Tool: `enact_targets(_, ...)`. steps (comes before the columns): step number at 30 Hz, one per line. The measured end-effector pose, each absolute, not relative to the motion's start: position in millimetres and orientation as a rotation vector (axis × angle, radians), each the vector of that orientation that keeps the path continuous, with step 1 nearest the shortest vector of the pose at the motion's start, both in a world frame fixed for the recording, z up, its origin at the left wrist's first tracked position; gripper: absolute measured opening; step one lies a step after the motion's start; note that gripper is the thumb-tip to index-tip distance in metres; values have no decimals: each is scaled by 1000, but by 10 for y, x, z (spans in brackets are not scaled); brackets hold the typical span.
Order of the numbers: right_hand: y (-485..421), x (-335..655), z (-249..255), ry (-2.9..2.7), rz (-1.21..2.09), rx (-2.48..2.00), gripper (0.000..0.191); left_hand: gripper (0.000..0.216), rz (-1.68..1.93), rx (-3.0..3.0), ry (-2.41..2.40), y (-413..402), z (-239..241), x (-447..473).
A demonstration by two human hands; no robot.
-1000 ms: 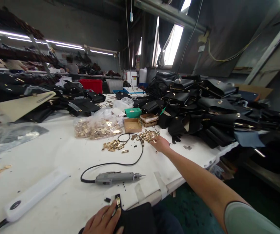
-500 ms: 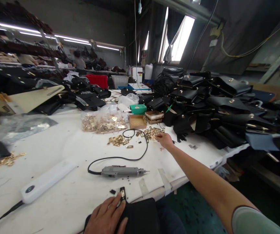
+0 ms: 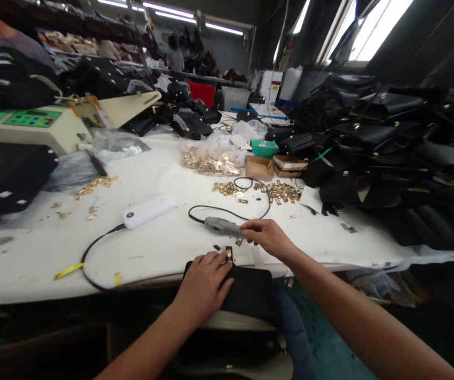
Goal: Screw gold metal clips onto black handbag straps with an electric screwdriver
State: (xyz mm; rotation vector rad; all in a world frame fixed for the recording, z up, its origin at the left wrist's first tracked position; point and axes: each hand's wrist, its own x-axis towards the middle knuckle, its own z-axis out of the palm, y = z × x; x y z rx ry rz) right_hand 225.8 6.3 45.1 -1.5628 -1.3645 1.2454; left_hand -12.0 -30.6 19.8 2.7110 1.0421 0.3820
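the left hand [image 3: 206,281] lies palm down on a black piece [image 3: 250,287] at the near edge of the bench [image 3: 163,248], thumb set apart from the fingers, which reach a narrow tab bearing a gold fitting [image 3: 229,254]. the right hand [image 3: 268,236] is narrow, thumb and fingers drawn together at the front end of a grey driver [image 3: 221,226]; a small shiny piece [image 3: 239,240] shows just under the fingertips, and whether the hand grips it or the driver cannot be told. the driver lies beyond the black piece, its black cord [image 3: 219,209] looping behind it. a small black bit [image 3: 216,247] lies just beside the tab.

farther back are two heaps of gold parts, a left heap [image 3: 227,189] and a right heap [image 3: 284,192], with a single plate [image 3: 243,201] near the left one. behind them stand a clear bag [image 3: 211,158] of gold parts, an open carton [image 3: 259,168] and a green box [image 3: 264,148]. a white device [image 3: 147,211] lies to the left; dark bags [image 3: 369,142] are piled at the right.
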Motion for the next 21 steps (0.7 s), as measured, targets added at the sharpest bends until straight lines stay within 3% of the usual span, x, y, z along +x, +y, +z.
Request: enact_targets(21,34,1930,36,-1927,886,-1572,18,34,294,2689,1055,-292,220,-127)
